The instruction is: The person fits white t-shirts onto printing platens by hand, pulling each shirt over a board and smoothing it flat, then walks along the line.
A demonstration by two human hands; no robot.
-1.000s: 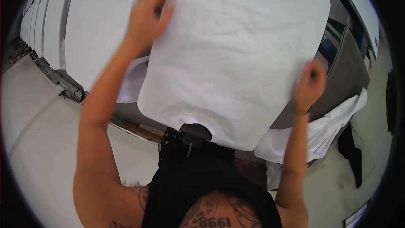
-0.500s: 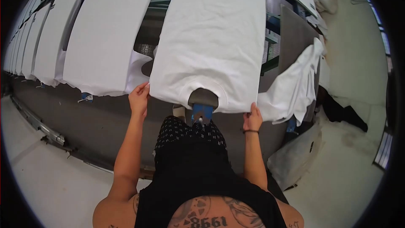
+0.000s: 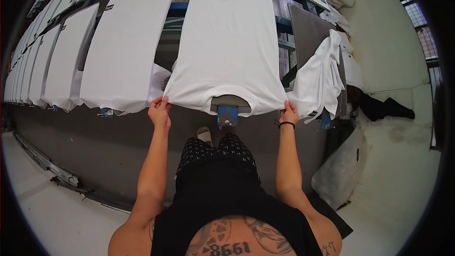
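A white T-shirt lies smooth over a flat board, its neckline toward me and a dark label at the far left corner. My left hand pinches the shirt's near left shoulder edge. On the other side, my right hand, with a dark band at the wrist, pinches the near right shoulder edge. Between the hands the cloth is drawn taut and wide. Through the neck opening show the grey board end and a blue metal bracket.
White shirts on boards run in a row to the left, with another row behind. To the right, a bunched white shirt hangs by a bare grey board. A clear plastic bag and black cloth lie farther right.
The shirt's wrinkles have flattened, and its near edge is now stretched wider. The dark label has come into view at the far end. Both hands still grip the shoulder edges.
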